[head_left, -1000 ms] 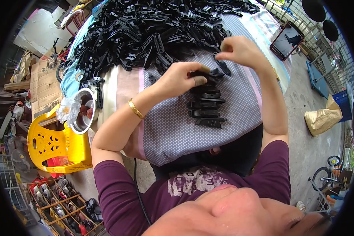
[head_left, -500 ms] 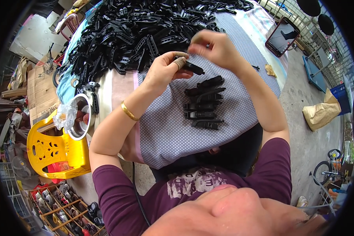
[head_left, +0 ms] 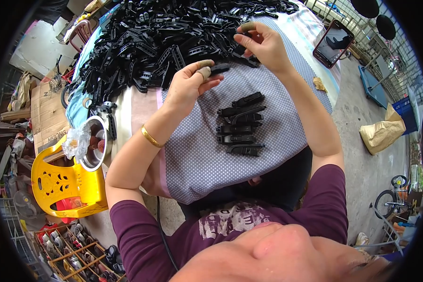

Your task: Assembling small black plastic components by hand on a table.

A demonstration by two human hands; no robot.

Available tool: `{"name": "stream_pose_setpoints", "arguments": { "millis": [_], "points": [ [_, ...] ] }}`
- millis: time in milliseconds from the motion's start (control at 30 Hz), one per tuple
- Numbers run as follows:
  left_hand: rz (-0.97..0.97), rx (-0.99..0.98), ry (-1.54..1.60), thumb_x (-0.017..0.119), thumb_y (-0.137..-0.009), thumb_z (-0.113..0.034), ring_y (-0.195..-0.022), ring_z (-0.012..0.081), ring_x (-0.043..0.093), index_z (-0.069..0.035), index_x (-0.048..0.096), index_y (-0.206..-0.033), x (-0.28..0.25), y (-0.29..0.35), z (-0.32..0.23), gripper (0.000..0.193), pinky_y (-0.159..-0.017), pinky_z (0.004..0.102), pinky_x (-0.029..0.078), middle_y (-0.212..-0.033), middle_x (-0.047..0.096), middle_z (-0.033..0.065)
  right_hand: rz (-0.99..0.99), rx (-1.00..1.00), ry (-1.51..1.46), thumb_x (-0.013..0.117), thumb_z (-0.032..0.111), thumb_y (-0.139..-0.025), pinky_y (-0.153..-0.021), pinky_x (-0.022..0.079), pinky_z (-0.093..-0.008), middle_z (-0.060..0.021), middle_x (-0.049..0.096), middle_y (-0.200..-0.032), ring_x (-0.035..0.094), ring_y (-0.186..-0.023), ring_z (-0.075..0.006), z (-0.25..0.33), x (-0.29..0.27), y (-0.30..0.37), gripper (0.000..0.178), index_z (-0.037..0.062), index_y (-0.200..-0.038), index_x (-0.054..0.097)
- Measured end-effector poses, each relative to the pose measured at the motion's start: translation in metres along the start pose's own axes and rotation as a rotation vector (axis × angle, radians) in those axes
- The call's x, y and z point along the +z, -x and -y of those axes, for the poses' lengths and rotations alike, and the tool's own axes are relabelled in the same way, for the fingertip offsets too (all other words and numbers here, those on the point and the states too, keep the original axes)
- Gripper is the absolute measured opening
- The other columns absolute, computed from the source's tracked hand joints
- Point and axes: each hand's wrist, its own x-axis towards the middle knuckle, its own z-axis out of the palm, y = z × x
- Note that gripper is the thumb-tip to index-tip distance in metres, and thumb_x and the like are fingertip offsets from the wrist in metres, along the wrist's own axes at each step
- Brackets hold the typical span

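My left hand, with wrapped fingertips, is closed on a slim black plastic part above the patterned cloth. Farther right and higher, my right hand is at the near right edge of a big heap of black plastic parts. Its thumb and forefinger are curled together; dark parts lie right behind and under them, so what they pinch cannot be made out. Several black plastic parts lie in a stacked row on the cloth, nearer to me than both hands.
Right of the heap is a phone with a lit screen. Left of the table, a metal bowl with a plastic bag sits by a yellow chair. A brown sack stands on the floor at right.
My right hand has moved away from my left hand, up to the edge of the heap. My left hand has shifted slightly, still holding the black part. The row is unchanged.
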Motion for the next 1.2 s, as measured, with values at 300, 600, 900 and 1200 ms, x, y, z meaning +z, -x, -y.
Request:
{"name": "stream_pose_setpoints", "arguments": {
  "millis": [300,600,900,1200],
  "points": [
    [0.135,0.191,0.062,0.05,-0.092,-0.018,-0.098,0.0232,0.06,0.005,0.052,-0.116,-0.002,0.001,0.002,0.033,-0.088,0.0306,0.049,-0.109,0.059,0.0138,0.014,-0.015,-0.134,0.069,0.015,-0.078,-0.066,0.052,-0.0222,-0.0088,0.067,-0.083,0.063,-0.075,-0.0118,0.016,0.036,0.029,0.023,-0.0015,-0.093,0.062],
    [0.0,0.337,-0.326,0.061,-0.081,-0.001,-0.09,0.0121,0.061,0.007,0.051,-0.117,-0.006,-0.001,-0.003,0.038,-0.078,0.0214,0.049,-0.101,0.063,0.0109,0.113,-0.223,0.12,0.062,0.009,-0.083,-0.068,0.05,-0.0223,-0.0077,0.065,-0.086,0.062,-0.078,-0.0109,0.021,0.033,0.03,0.02,-0.0001,-0.101,0.063],
    [0.046,0.723,-0.699,0.061,-0.078,0.005,-0.089,0.0177,0.063,0.003,0.048,-0.12,0.002,0.005,-0.005,0.045,-0.077,0.0263,0.051,-0.097,0.064,0.0154,0.342,-0.473,0.425,0.074,0.026,-0.071,-0.085,0.045,-0.0337,-0.0117,0.061,-0.101,0.056,-0.098,-0.0234,0.019,-0.003,0.016,0.05,0.0014,-0.111,0.058],
    [0.071,0.777,-0.867,0.061,-0.076,0.005,-0.088,0.0212,0.065,0.002,0.055,-0.113,0.003,0.009,-0.015,0.037,-0.075,0.0267,0.051,-0.096,0.064,0.0175,0.309,-0.511,0.476,0.075,0.014,-0.066,-0.07,0.047,-0.0313,-0.0126,0.06,-0.082,0.058,-0.078,-0.027,0.025,0.001,0.02,0.036,-0.0004,-0.095,0.06]
  ]
}}
